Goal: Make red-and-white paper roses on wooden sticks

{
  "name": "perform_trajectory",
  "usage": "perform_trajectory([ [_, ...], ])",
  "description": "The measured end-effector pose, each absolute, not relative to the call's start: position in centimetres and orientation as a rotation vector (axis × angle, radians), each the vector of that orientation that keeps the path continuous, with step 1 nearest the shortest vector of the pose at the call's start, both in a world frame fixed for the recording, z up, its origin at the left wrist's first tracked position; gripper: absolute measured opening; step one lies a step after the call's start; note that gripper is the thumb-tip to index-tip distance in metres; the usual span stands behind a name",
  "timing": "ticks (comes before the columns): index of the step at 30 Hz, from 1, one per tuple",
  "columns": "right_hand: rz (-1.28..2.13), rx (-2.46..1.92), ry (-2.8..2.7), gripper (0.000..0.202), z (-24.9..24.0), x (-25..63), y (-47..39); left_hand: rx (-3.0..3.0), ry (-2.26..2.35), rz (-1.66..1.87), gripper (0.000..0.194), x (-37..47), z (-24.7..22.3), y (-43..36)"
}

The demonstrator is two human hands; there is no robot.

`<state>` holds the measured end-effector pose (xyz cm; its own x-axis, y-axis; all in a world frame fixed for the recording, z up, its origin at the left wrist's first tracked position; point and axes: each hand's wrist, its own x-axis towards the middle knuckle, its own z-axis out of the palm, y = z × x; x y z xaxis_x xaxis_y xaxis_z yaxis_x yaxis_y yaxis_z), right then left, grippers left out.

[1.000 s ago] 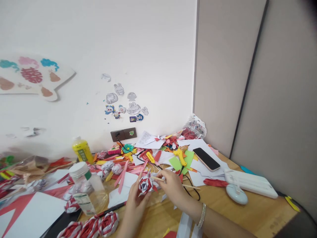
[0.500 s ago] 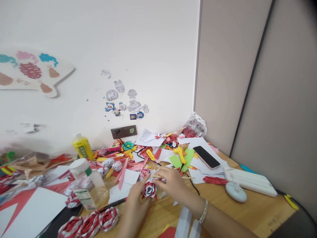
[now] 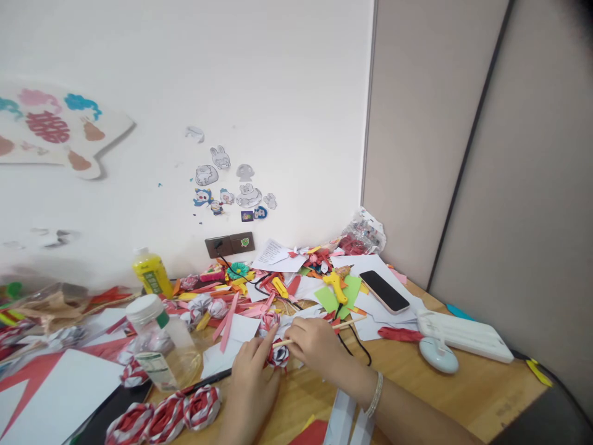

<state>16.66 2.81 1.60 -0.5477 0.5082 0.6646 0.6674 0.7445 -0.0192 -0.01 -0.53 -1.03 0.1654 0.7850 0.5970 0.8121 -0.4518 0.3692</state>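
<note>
Pinches a thin wooden stick (image 3: 283, 342) in the right hand (image 3: 315, 342), across a red-and-white paper flower (image 3: 280, 356) held in the left hand (image 3: 252, 368), at lower centre of the frame. Includes three striped rosettes (image 3: 165, 421) at lower left, plus a yellow glue gun (image 3: 336, 288) and a phone (image 3: 384, 292) right of centre.

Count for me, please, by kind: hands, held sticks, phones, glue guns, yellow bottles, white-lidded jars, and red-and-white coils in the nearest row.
Hands: 2 (left hand, right hand)
Held stick: 1
Phone: 1
Glue gun: 1
Yellow bottle: 1
Jar: 1
Coils: 3
Total: 10
</note>
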Motion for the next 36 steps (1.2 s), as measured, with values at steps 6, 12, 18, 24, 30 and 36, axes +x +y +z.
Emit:
perform_trajectory([
  [6,-0.196,-0.925,-2.243,0.010,1.5,16.6,3.0,-2.404,-1.585,-1.196,0.051,0.1,-1.1,-0.4],
  [12,0.198,-0.980,-2.200,0.015,2.6,17.0,3.1,-2.421,-1.558,-1.218,0.047,-0.3,-1.5,-0.1],
  [18,0.375,-1.015,-2.101,0.016,2.6,17.1,3.3,-2.442,-1.534,-1.183,0.050,-0.4,-1.6,-0.1],
  [24,0.620,-1.029,-2.101,0.016,2.6,17.4,3.8,-2.455,-1.525,-1.187,0.054,-0.2,-1.4,-0.3],
  [30,0.775,-1.021,-2.120,0.017,2.4,17.7,4.4,-2.479,-1.510,-1.168,0.054,-0.1,-1.5,-0.4],
  [36,0.439,-1.069,-2.162,0.012,2.7,17.6,3.8,-2.438,-1.507,-1.103,0.056,-0.2,-1.8,-0.2],
])
